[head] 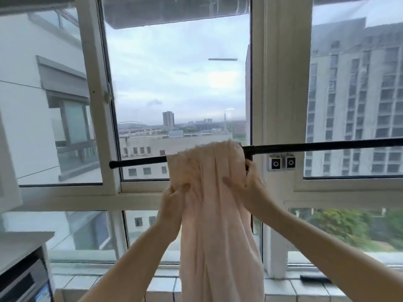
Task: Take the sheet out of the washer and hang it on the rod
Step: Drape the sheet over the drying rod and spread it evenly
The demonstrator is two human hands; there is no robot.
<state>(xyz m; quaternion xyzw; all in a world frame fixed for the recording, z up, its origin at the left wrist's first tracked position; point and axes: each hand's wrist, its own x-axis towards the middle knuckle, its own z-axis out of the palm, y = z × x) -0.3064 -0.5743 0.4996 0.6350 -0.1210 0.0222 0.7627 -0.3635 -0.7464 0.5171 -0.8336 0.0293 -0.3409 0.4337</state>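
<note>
A pale pink sheet (209, 171) is draped over a black rod (316, 145) that runs across the window. It is bunched into a narrow hanging column reaching below the frame's bottom edge. My left hand (172, 198) grips the sheet's left edge just below the rod, fingers curled into the fabric. My right hand (246, 184) holds the sheet's right side, thumb on the front and fingers round the edge, close under the rod. The washer is only partly seen at the lower left (21, 277).
Large white-framed windows (279, 105) stand right behind the rod, with buildings outside. Two small black-and-white fittings (282, 163) sit on the frame below the rod. A tiled sill (87, 284) runs along the bottom, with a dark flat object (314, 278) on it at right.
</note>
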